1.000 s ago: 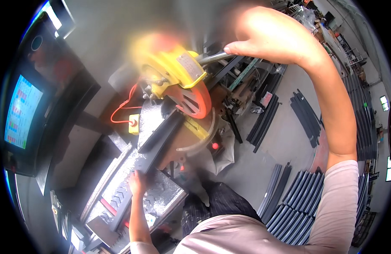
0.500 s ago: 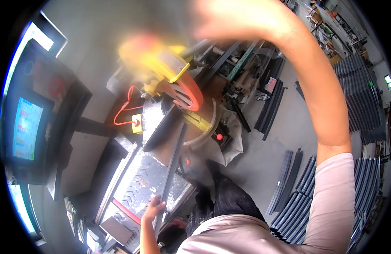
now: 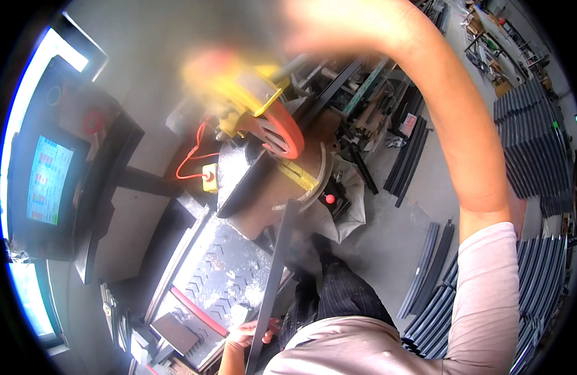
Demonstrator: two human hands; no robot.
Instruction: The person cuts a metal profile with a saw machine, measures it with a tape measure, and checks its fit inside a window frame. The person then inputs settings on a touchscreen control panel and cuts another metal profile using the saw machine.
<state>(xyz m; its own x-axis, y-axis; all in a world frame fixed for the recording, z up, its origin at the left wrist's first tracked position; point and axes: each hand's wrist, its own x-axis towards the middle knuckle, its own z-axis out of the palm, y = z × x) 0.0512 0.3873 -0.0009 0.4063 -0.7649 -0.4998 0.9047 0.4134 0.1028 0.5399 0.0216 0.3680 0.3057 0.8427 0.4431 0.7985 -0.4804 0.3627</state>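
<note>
In my left hand (image 3: 254, 332) is a long dark grey metal profile (image 3: 275, 275), slanting up from beside my body, with my fingers wrapped round its lower part. Its far end stops short of the yellow slot (image 3: 299, 174) in the round saw table (image 3: 316, 150). Above that table stands a yellow cut-off saw (image 3: 241, 90) with an orange-red blade guard (image 3: 282, 134). My right arm arches over the right side to the top, where my right hand (image 3: 313, 28) is smeared at the saw's upper end. Its fingers do not show.
A dark fence (image 3: 245, 187) stands on the saw table beside a yellow switch box (image 3: 210, 178) with an orange cable. Left are a screen (image 3: 50, 181) and a worktop (image 3: 220, 265) with a red bar (image 3: 198, 311). Stacked dark profiles (image 3: 526, 144) lie on the floor at right.
My left hand has drawn the profile back toward my body and a little right, so its far end has come away from the saw's slot. My right arm stays raised.
</note>
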